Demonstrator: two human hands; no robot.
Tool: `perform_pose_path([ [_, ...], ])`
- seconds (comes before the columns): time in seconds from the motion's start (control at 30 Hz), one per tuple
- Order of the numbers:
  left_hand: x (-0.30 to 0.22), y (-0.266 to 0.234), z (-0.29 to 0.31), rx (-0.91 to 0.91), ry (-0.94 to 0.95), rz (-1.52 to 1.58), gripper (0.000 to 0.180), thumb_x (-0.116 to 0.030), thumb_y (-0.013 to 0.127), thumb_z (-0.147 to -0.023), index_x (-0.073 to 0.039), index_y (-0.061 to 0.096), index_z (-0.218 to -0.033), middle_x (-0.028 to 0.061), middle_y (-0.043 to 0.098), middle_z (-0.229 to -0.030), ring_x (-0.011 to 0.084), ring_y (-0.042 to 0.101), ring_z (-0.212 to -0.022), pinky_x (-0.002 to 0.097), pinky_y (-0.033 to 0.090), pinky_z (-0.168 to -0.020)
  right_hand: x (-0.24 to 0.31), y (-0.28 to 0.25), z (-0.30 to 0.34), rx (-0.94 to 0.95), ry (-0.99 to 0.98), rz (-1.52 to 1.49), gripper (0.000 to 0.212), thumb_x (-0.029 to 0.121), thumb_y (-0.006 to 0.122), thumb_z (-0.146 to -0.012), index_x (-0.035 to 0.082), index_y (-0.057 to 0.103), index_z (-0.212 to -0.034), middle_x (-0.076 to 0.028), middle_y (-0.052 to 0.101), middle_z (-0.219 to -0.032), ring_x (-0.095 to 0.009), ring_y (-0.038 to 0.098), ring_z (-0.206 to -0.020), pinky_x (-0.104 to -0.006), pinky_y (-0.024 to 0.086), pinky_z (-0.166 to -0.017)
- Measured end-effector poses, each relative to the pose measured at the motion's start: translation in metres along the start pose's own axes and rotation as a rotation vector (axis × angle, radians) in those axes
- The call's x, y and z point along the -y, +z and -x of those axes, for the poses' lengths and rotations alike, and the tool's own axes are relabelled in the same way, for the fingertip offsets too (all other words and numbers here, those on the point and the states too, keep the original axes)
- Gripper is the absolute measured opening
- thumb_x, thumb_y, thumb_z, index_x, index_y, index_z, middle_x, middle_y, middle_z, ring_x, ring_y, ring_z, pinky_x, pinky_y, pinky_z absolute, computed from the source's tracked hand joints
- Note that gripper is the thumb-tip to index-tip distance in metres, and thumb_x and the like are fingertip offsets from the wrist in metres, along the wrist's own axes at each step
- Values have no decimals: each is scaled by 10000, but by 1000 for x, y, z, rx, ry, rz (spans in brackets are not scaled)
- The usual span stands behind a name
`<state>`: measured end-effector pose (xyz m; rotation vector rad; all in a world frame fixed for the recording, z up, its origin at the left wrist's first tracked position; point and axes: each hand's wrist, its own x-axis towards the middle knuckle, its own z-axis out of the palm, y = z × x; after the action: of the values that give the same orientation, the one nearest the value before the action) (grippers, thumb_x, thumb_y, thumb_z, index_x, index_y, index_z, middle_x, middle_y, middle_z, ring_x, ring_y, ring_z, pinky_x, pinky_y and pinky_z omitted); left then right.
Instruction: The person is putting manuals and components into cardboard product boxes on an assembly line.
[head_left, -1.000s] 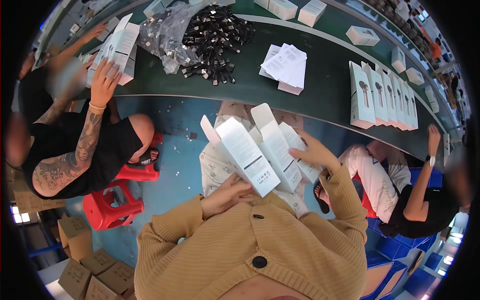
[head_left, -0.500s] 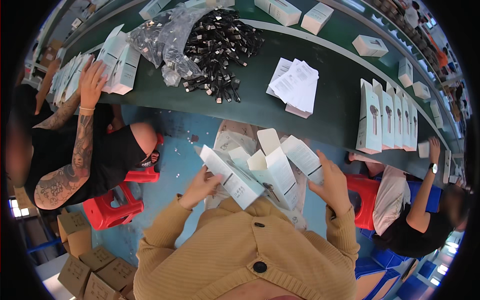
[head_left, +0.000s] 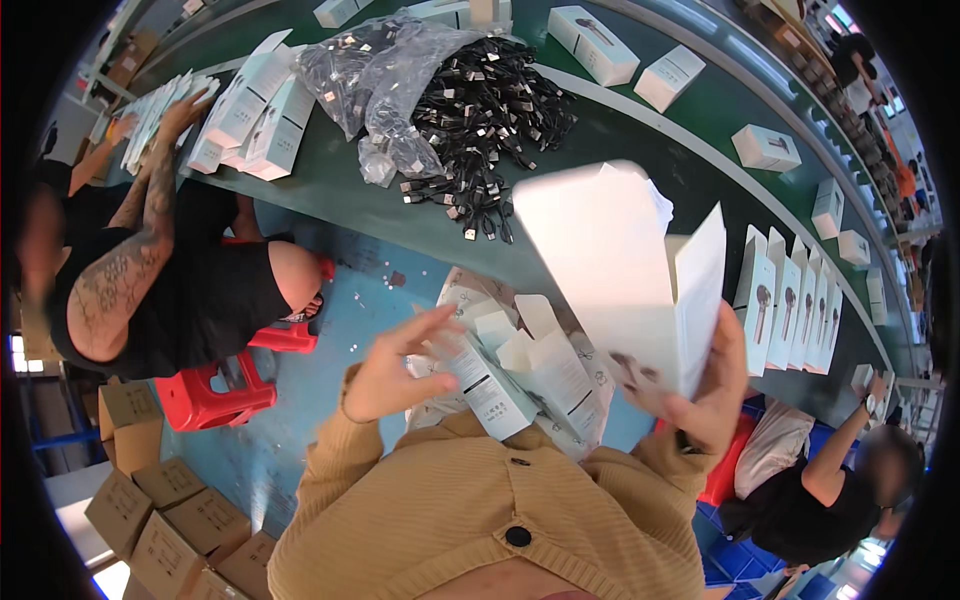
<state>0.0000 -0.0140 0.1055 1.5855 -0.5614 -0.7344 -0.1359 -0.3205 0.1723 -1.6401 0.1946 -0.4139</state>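
My right hand [head_left: 718, 385] grips a white carton box [head_left: 615, 265] from its right side and holds it up over my lap, its top flaps open toward the table. A printed picture shows low on this box. Over the left of my lap hovers my left hand [head_left: 398, 368], empty, slightly blurred, its fingers apart. Beside it on my lap rest more white boxes: a tilted one [head_left: 488, 392] and one with raised flaps [head_left: 558, 372]. A patterned cloth [head_left: 592, 440] lies under them. The lifted box hides most of the table behind it.
On the dark green table lie a heap of black USB cables [head_left: 490, 105] and a clear plastic bag [head_left: 385, 80]. A row of upright boxes [head_left: 758, 305] stands at right, more boxes [head_left: 240, 110] at left. Co-workers sit on both sides. Brown cartons [head_left: 185, 525] and a red stool [head_left: 215, 395] are lower left.
My right hand has raised a white box from my lap toward the table, up and right. My left hand has let go of the tilted box and lifted off it.
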Motion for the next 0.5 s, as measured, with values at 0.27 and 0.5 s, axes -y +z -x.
perform_pose_path([
  [0.27, -3, 77, -47, -155, 401, 674, 1322, -353, 910, -581, -101, -1, -1505, 190, 167, -1525, 319, 299, -1371, 449, 311, -1090, -29, 90, 2, 256, -493, 575, 505, 168, 781, -718, 149, 614, -1194, -240, 355, -1421, -418, 418, -1246, -461, 400, -972],
  [0.5, 21, 32, -40, 61, 270, 566, 870, -214, 810, -711, -12, 325, -1405, 183, 442, -1395, 293, 445, -1283, 428, 385, -1046, -33, 38, -58, -145, -457, 726, 374, 77, 730, -718, 17, 636, -1075, -172, 603, -1079, -349, 591, -969, -384, 496, -809],
])
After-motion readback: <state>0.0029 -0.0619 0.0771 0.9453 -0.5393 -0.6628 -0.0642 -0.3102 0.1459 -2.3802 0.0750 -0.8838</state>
